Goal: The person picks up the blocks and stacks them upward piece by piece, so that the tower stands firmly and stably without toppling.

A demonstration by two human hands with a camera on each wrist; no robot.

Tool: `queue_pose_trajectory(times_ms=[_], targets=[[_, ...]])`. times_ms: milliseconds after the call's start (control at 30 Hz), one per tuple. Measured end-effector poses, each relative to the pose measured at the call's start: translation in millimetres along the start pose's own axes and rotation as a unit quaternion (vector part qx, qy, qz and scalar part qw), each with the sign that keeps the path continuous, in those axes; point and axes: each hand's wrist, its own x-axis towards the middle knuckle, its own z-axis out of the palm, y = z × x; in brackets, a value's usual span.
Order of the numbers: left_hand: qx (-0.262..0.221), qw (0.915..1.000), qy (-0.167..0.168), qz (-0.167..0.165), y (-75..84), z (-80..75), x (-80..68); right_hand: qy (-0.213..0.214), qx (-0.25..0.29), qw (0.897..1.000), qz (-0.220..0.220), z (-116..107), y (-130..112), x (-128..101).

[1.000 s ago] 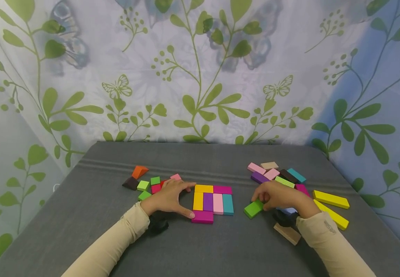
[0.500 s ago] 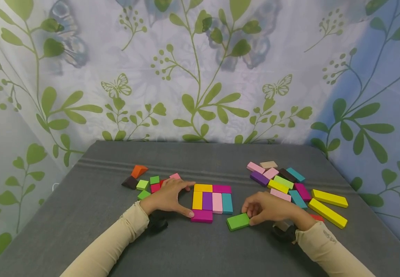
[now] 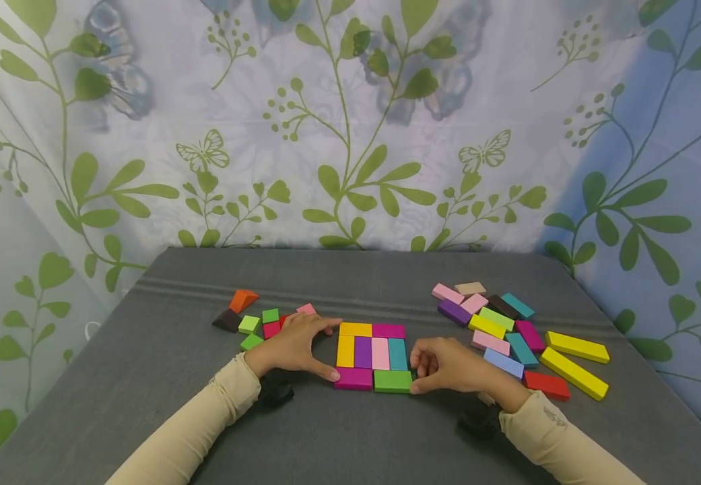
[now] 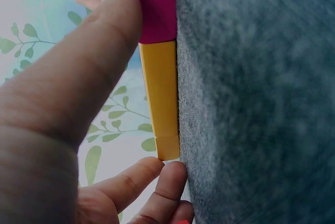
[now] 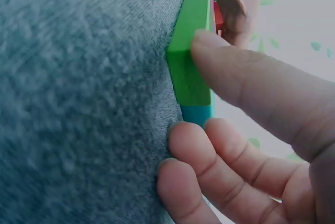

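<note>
Coloured wooden blocks lie flat together in a rectangle at mid-table. A green block [image 3: 393,382] forms its near right corner, beside a magenta block [image 3: 353,379]. My right hand [image 3: 447,364] touches the green block's right end with the thumb; its other fingers bend loosely by the teal block [image 3: 397,354]. Along the left side, my left hand [image 3: 294,347] spreads its thumb to the magenta block and its fingertips near the yellow block [image 4: 167,148] at the far corner. Purple [image 3: 363,353] and pink [image 3: 380,353] blocks fill the middle.
Several loose blocks lie on the right, among them a red block [image 3: 547,385], a blue block [image 3: 504,364] and two long yellow blocks [image 3: 574,372]. Left of the rectangle sit small green cubes and an orange triangular block [image 3: 244,300]. A patterned curtain [image 3: 350,121] hangs behind the grey table [image 3: 350,438].
My right hand has brought the green block leftward and set it against the magenta block; its fingers have come off the block's far side. My left hand has stayed in place.
</note>
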Motion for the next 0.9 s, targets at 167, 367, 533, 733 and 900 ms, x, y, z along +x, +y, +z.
queue_pose_trajectory(times_ms=[167, 367, 533, 733, 900], targets=[[0.001, 1.0, 0.001, 0.0, 0.5, 0.1, 0.1, 0.002, -0.008, 1.0, -0.028, 5, 25, 5], [0.006, 1.0, 0.0, -0.004, 0.2, 0.3, 0.4, -0.014, 0.005, 1.0, -0.01, 6, 44, 9], [0.006, 1.0, 0.002, -0.002, 0.3, -0.2, 0.2, -0.047, 0.051, 0.997, -0.039, -11, 25, 4], [0.008, 0.9999, 0.008, 0.007, 1.5, -0.4, -0.3, 0.004, 0.014, 0.999, -0.036, -46, -9, -4], [0.009, 0.9999, 0.007, 0.007, 1.7, -0.2, -0.6, 0.115, -0.101, 0.987, 0.04, -75, -8, -4]])
